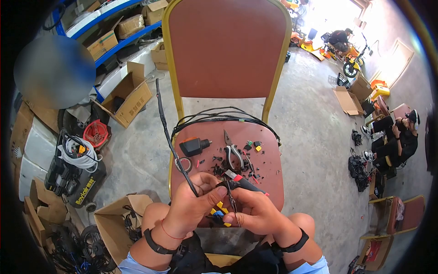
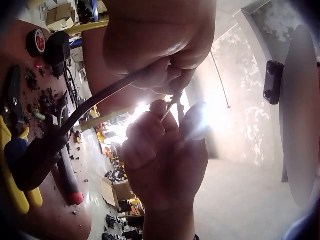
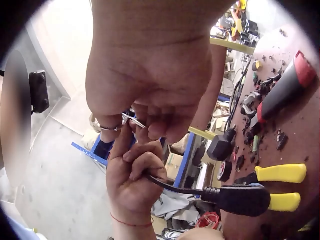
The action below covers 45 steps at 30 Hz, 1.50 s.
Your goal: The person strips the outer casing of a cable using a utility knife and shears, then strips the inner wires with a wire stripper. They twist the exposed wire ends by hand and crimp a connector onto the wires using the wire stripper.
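My left hand curls its fingers round a black cable, which sticks up towards the chair back in the head view. In the right wrist view the cable also runs to a thick black moulded end, overlapping yellow-handled pliers. My right hand pinches thin wires between thumb and fingers, right at the left fingertips. Both hands meet over the front of the red chair seat. A grey tool handle with red ends lies just beyond them.
On the seat lie grey-handled pliers, a black and orange lamp, a tape roll and black scraps. Coiled black cables cross its back edge. Cardboard boxes stand left; a seated person is right.
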Available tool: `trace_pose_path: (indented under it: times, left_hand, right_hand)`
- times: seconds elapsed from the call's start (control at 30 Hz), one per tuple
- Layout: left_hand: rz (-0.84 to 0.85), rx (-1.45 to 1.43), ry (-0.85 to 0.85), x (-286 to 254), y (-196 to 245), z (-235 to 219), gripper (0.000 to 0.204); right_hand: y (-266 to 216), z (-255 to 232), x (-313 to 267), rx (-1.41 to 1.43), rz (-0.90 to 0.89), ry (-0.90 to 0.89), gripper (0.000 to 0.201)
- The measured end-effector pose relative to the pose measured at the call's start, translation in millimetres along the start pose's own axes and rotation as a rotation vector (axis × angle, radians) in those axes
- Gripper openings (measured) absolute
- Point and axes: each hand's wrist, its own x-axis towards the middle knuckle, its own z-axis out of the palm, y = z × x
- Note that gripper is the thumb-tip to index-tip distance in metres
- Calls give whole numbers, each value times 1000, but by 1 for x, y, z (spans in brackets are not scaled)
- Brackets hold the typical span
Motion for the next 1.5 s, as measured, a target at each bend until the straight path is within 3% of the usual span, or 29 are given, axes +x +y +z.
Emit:
trace_pose_path:
  times: [0.07,0.17,0.37,0.57,0.97,1.17,1.37,1.5]
  left_hand:
    - [-6,11,11,-1,0,-2,17]
    - [-4,24,24,1,-1,-3,18]
    - [3,77,16,0,-3,-3,19]
    - [9,95,26,1,-1,-4,19]
    - [-14,75,3,0,-2,-2,19]
    - [-20,43,25,-1,0,0,18]
    - [-28,82,6,-1,0,0,18]
    - [-52,65,6,0,0,-2,17]
  right_hand:
    - [0,-1,0,-64,-28,8,41]
    - [3,1,-1,98,4,4,40]
    - [0,1,-2,144,36,-3,37]
    - [-7,-4,-2,13,78,-21,36]
    - [5,-1,-3,201,53,-42,42]
    - [-1,-4,-4,75,100,-49,39]
    - [-5,-1,-4,199,84,-24,39]
    - [-12,-7,-4,51,89,-42,40]
